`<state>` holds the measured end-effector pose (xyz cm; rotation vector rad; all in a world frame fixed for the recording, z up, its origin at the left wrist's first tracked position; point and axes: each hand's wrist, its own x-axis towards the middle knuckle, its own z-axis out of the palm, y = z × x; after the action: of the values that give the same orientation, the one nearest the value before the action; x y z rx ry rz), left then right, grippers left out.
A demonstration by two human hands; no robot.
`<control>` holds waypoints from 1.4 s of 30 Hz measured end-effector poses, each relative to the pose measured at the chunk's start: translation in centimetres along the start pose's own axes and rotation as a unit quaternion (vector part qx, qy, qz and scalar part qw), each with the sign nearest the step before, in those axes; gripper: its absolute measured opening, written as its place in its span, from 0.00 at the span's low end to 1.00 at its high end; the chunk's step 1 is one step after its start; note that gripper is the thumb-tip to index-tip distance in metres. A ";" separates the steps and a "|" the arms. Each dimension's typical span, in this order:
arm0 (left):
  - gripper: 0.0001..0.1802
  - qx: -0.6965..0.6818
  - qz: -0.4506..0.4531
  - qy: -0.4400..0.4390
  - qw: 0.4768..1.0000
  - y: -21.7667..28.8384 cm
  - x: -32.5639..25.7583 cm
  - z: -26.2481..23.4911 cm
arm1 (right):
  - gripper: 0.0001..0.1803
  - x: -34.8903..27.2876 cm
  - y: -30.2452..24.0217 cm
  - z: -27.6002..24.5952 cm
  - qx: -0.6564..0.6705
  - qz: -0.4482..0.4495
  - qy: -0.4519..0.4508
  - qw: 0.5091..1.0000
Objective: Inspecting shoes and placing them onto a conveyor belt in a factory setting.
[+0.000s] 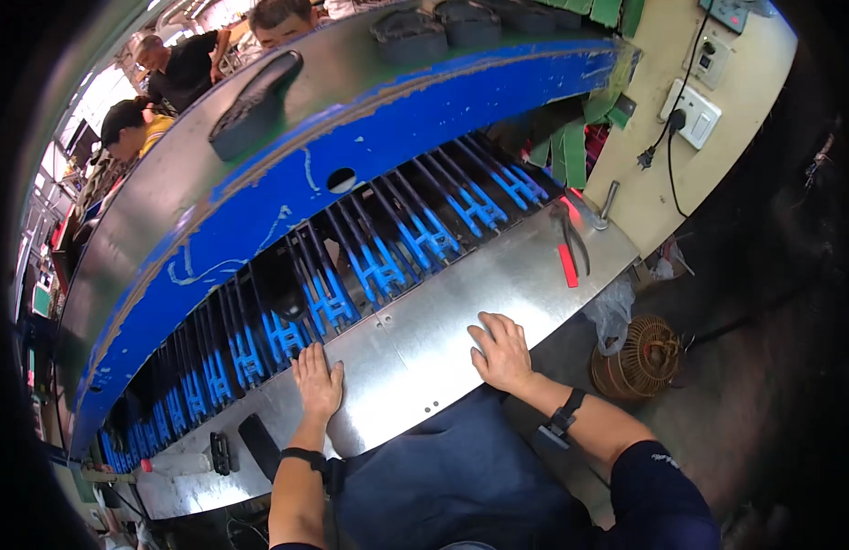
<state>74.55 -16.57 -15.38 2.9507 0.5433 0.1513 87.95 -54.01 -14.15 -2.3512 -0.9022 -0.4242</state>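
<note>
My left hand (318, 383) lies flat on the shiny metal tabletop (401, 353). Its fingers reach the far edge, close to the blue-tipped rods (325, 307) of a conveyor, and it holds nothing. Farther right, my right hand (503, 354) rests on the same sheet with the fingers slightly bent and apart, also holding nothing. Beyond it, toward the right end, lie pliers (569, 249) with one red and one dark handle. A short metal rod (609, 203) stands beside them.
Above the conveyor runs a blue-edged shelf (287, 215) bearing a black shoe sole (256, 107) and several dark blocks. At left lie a dark flat object (258, 445) and a clear bottle (179, 463). A socket panel (691, 115) and wicker basket (637, 357) are at right. People stand beyond the shelf.
</note>
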 end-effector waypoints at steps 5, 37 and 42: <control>0.37 0.007 0.024 -0.004 1.000 0.8 0.2 -0.7 | 0.20 8.8 8.9 3.4 0.071 0.008 -0.048 0.996; 0.32 0.014 0.216 0.238 0.947 20.3 18.9 -38.6 | 0.14 -6.3 1.2 -7.4 0.722 0.579 0.033 0.378; 0.29 -0.237 0.096 0.088 0.963 15.9 17.8 -39.5 | 0.32 -9.5 -2.7 -9.3 0.372 0.312 -0.025 0.874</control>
<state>91.76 -20.28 27.31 2.5242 0.1982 0.4939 78.47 -62.96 -10.28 -1.7737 -0.2000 0.2274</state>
